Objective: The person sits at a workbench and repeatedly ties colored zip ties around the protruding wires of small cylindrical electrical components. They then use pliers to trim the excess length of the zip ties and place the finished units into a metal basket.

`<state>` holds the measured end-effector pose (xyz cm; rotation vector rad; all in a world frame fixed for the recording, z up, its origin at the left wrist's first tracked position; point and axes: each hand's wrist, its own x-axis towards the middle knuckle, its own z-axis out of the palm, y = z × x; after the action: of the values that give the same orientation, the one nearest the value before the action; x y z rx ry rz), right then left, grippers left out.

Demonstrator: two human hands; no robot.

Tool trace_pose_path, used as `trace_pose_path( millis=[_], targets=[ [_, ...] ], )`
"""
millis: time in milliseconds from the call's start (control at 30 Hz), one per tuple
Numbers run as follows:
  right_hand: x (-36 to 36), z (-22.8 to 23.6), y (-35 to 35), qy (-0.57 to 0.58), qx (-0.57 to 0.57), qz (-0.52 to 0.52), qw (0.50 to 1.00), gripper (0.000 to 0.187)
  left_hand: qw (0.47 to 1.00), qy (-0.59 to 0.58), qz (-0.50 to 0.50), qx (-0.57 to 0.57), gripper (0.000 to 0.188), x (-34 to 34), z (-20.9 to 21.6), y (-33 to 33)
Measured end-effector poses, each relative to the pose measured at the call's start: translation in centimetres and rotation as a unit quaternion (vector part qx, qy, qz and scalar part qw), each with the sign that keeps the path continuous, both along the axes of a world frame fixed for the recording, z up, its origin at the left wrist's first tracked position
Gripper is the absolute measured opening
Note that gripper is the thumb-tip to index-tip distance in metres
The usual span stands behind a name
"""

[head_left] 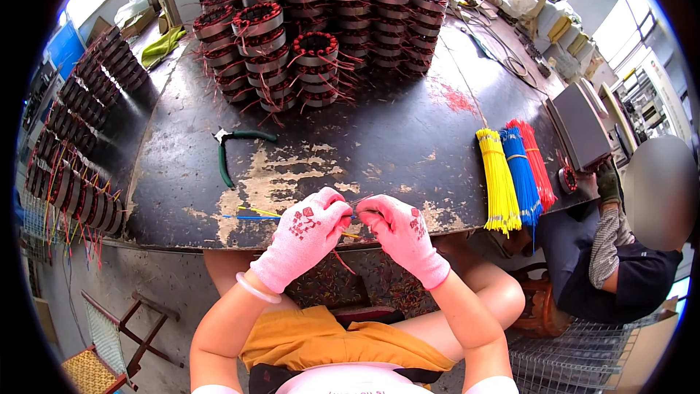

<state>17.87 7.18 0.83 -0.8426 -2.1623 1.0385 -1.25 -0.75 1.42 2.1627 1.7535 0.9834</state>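
Note:
My left hand [305, 228], in a pink patterned glove, is closed in a pinch over the table's front edge. A blue wire [248, 217] and a yellow wire [257, 211] stick out to its left, and a red wire [345, 262] hangs below. Close beside it my right hand [401, 228], gloved the same way, pinches at thin dark wire ends between the two hands. The exact join is hidden by the fingers. Green-handled cutting pliers [225, 157] lie spread on the table ahead of my left hand.
Stacked motor stators [317, 66] with red windings fill the far table. More stators [76, 193] stand at left. Yellow [497, 182], blue [520, 179] and red wire bundles [536, 164] lie at right. A co-worker [620, 248] sits at right, near a stool [539, 299].

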Motion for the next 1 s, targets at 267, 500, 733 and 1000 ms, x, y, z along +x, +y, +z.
trace_pose_path(
  millis=[267, 500, 733, 1000],
  targets=[
    [-0.2, 0.4, 0.9, -0.007, -0.097, 0.016, 0.995, 0.013, 0.999, -0.031, 0.011, -0.008, 0.013, 0.6, -0.4, 0.0],
    [0.0, -0.9, 1.6, -0.008, -0.210, -0.027, 0.977, 0.023, 0.998, -0.059, 0.011, 0.011, 0.015, 0.6, -2.1, 0.3],
    [1.5, -1.3, 0.2, -0.146, 0.362, -0.002, 0.921, 0.048, 0.997, -0.071, 0.007, -0.006, 0.012, 0.7, -2.0, 0.4],
    [1.1, -1.1, 1.8, -0.190, 0.223, 0.087, 0.952, 0.025, 0.999, -0.047, -0.012, -0.011, 0.013, 0.4, -2.1, 0.5]
  ],
)
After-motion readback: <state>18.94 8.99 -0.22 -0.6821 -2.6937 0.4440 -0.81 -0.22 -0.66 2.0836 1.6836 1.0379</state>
